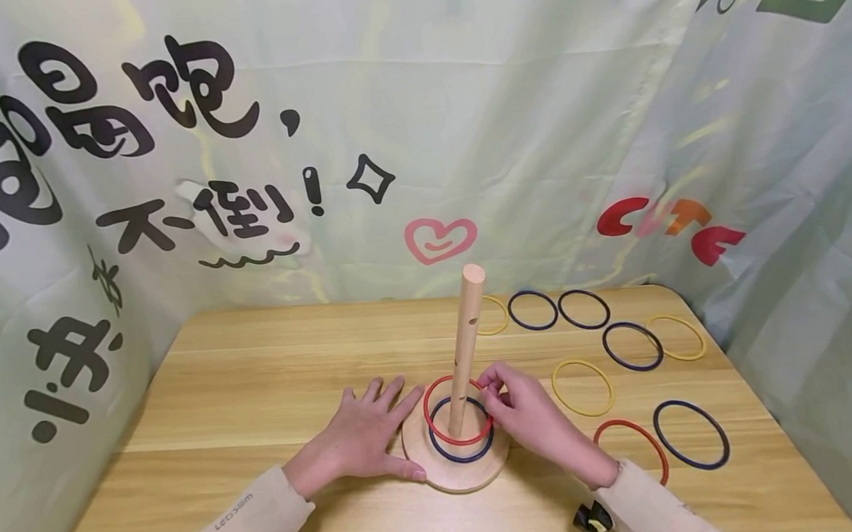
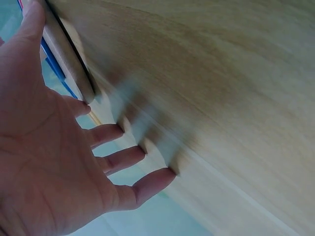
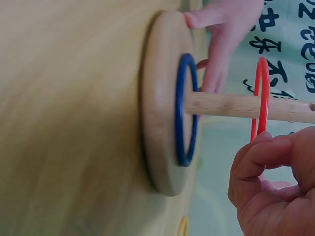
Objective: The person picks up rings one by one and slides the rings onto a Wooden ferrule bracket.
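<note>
A round wooden base (image 1: 455, 479) carries an upright wooden peg (image 1: 467, 328). Around the peg's foot a blue ring (image 3: 179, 110) lies on the base. My right hand (image 1: 531, 417) pinches a red ring (image 3: 265, 93) at its edge; the ring encircles the peg and hangs above the blue one, apart from it. With fingers spread, my left hand (image 1: 366, 434) touches the left edge of the base, and in the left wrist view its fingertips (image 2: 158, 178) reach down to the tabletop.
Right of the base lie several loose rings: blue (image 1: 691, 434), red (image 1: 663, 454), yellow (image 1: 583, 388) and others towards the back edge. A small black object (image 1: 593, 521) is by the right sleeve. Printed cloth (image 1: 535, 132) hangs behind the wooden table (image 1: 258, 371).
</note>
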A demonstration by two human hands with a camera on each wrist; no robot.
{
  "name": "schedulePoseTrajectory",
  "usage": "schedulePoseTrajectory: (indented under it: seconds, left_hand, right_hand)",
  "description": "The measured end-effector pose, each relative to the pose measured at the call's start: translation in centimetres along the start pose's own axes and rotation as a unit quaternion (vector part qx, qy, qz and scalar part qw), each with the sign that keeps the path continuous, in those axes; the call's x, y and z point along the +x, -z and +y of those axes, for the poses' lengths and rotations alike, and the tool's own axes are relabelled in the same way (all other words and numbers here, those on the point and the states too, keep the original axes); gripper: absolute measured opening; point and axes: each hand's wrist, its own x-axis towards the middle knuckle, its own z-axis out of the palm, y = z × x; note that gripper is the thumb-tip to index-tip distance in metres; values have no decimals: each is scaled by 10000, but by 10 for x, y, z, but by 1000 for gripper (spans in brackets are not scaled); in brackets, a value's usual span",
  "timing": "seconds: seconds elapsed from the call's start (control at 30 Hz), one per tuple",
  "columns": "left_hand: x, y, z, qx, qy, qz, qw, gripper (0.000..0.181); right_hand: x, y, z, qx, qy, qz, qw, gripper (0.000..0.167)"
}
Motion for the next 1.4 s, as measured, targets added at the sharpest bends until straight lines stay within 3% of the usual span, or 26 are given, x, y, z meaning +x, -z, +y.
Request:
schedulePoseTrajectory:
  seconds: [0.3, 0.5, 1.03, 1.23, 1.4]
  left_hand:
    - [0, -2, 0, -59, -37, 20, 10000, 124]
    - [0, -1, 0, -87, -19, 38, 10000, 123]
    - [0, -1, 1, -46, -26, 90, 9999, 123]
    - [0, -1, 1, -72, -45, 90, 9999, 122]
    - [-1, -1, 0, -105, -64, 94, 9999, 122]
  right_hand:
    - [-4, -2, 14, -447, -12, -157, 9989, 2]
    - [-4, -5, 19, -402, 42, -388, 9984, 3]
    - [-4, -6, 24, -652, 130, -403, 9970, 6]
    - [-12, 5, 24, -669, 53, -184, 9976, 10]
    - [-20, 21, 29, -805, -23, 312, 9963, 16]
